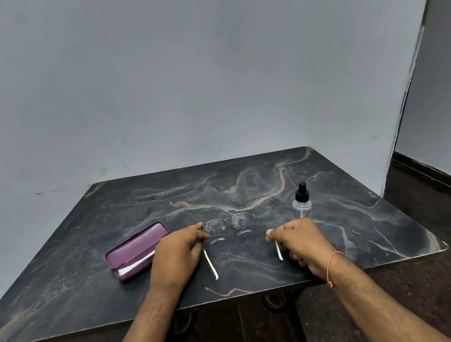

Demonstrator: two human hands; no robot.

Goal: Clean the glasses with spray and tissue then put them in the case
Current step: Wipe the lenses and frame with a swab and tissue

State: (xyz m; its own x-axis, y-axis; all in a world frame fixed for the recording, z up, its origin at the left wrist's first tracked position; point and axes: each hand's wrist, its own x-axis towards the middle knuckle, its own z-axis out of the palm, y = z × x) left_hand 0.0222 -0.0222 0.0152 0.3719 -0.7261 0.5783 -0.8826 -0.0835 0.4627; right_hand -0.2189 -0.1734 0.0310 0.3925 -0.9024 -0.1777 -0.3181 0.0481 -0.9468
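Both hands pinch the glasses (228, 225) by the temples, left hand (177, 256) and right hand (300, 240), lenses speckled with droplets. Wiping seems next: tissue (136, 266) lies in the case (138, 251) at 9 o'clock; spray (301, 198) at 2 o'clock.

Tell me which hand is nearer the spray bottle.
Right. The right hand sits just in front of the spray bottle, holding one temple of the glasses; the left hand is across the glasses, beside the case.

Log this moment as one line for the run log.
left hand: holds glasses temple | right hand: holds other temple | lenses: spotted | case: open, left | spray bottle: upright, right
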